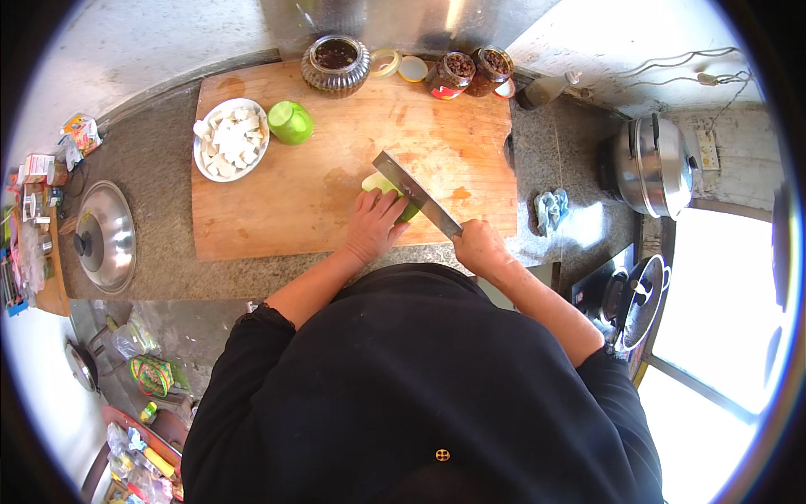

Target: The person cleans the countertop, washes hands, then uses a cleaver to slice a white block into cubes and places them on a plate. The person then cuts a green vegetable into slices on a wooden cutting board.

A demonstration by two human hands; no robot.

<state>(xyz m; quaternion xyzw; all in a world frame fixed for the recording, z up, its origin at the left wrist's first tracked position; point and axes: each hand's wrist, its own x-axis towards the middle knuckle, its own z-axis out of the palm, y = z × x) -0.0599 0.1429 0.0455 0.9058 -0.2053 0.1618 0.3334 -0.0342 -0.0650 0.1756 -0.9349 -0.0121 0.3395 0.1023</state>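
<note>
My right hand point(483, 251) grips the handle of a cleaver point(417, 193), its broad blade slanting up and left over the board. Under the fingers of my left hand point(376, 225) lies a piece of pale green vegetable point(381, 183), pressed against the wooden cutting board point(283, 208). The blade stands right beside this piece; whether it is cutting in is hard to see. Part of the vegetable is hidden by my fingers and the blade. Farther back on the board stands another bright green piece point(291, 123) with a cut top, next to a white bowl point(200, 161) of white cubes point(232, 142).
Along the board's back edge stand a ribbed glass jar point(335, 79) of dark liquid, loose lids point(412, 68), and two jars point(451, 75) of dark chunky contents. A bottle point(546, 90), a crumpled cloth point(551, 211) and a steel pot point(658, 167) are rightward. A pan lid point(110, 239) lies left.
</note>
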